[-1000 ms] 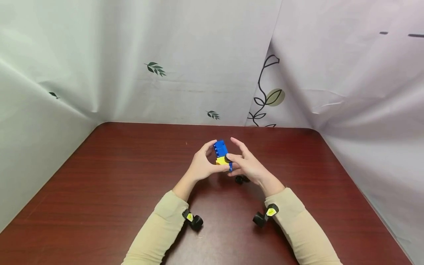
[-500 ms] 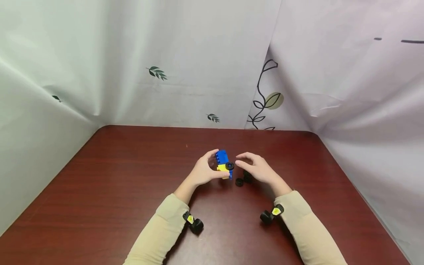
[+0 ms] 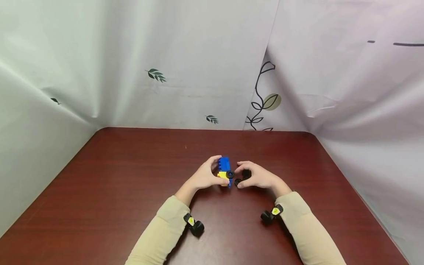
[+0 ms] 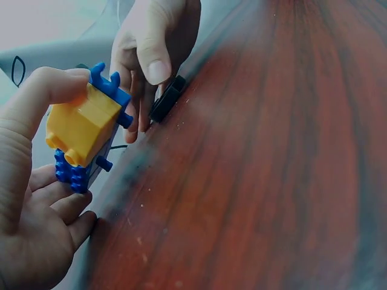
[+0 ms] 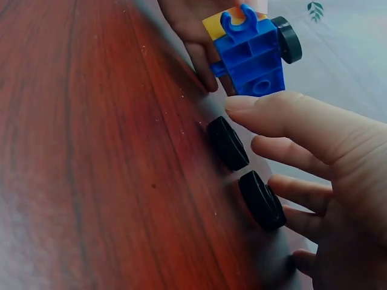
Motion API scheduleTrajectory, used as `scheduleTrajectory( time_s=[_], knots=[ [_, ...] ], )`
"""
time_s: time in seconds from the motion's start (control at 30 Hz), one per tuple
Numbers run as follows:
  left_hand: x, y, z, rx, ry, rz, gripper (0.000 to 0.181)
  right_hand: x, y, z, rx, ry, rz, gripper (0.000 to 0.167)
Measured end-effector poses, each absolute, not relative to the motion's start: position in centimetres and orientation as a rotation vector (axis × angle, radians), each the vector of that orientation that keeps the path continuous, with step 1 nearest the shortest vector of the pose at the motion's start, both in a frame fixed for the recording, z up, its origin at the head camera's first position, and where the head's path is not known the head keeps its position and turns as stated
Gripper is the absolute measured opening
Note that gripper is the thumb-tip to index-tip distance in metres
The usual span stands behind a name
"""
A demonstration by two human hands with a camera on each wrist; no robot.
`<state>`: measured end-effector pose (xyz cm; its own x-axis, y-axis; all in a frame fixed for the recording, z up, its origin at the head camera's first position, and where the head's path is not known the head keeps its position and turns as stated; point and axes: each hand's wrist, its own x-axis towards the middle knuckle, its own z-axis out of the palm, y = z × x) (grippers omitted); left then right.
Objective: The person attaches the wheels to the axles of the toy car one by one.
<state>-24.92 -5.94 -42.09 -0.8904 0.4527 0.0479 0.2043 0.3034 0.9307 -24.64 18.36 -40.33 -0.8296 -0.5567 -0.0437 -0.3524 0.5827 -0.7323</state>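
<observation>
Holding in L hand (image 3: 203, 177) a blue-yellow block toy (image 3: 223, 165), pinched betw. thumb & fingers, over table (image 3: 99, 202), approx. betw. both hands. Having R hand (image 3: 262, 177) about half open, w/ thumb & fingers apart, gripping nothing, just beside loose wheels (image 5: 227, 145); cannot tell if touching. Counted: 1 toy; 1 black wheel (image 5: 291, 40) fitted on it; 2 loose wheels on table; 2 bare blue pegs (image 4: 104, 163) in L-wrist view.

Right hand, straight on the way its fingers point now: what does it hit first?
Probably the loose black wheel at the tips of the right hand; beyond it, the blue-and-yellow brick build in the left hand. Depth is unclear, so it might pass over the wheel.
</observation>
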Motion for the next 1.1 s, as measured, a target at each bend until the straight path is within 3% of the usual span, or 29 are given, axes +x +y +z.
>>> scheduleTrajectory(
  time_s=[0.7, 1.1],
  knots=[
    [-24.0, -6.1, -41.0, 0.621, 2.365, 1.496, 0.095, -24.3, 18.0, -40.4, -0.819, 2.596, -1.068, 0.027],
    [-24.5, -5.9, -41.9, 0.635, 2.334, 1.492, 0.096, -26.1, 17.7, -40.1, -0.743, 2.688, -1.208, 0.031]
  ],
)
